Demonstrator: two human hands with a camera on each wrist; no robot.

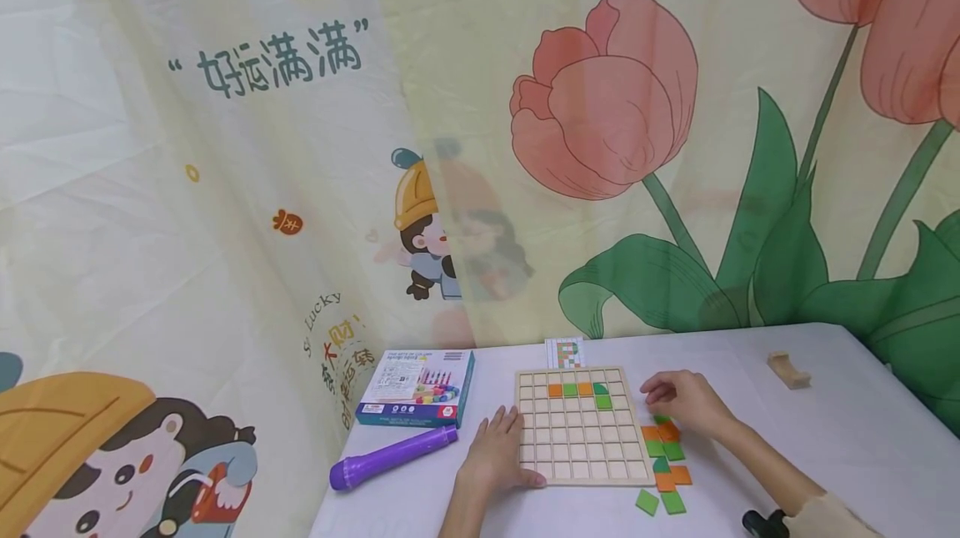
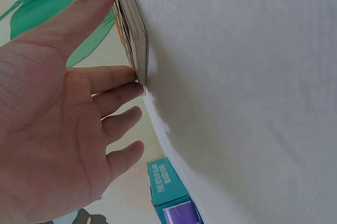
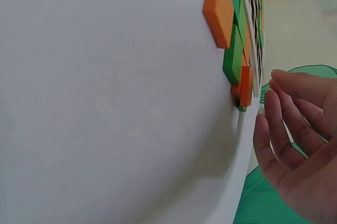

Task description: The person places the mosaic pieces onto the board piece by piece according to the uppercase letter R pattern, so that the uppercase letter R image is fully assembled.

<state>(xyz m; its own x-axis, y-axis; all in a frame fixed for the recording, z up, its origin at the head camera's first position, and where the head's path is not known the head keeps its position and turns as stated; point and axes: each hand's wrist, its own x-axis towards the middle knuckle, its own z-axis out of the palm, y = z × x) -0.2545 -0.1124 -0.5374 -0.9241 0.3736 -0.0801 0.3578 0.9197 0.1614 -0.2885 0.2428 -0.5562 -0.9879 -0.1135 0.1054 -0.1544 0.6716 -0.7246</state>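
Your left hand, fingers spread, touches the left edge of the grid board, near the table's far edge; your right hand, fingers loosely bent, hovers beside loose tiles.

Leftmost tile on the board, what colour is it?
The leftmost tile on the board is orange; the head view shows it best.

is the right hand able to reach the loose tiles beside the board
Probably yes: the right hand is raised near the far end of the loose tiles, looks empty, and nothing visible blocks the way.
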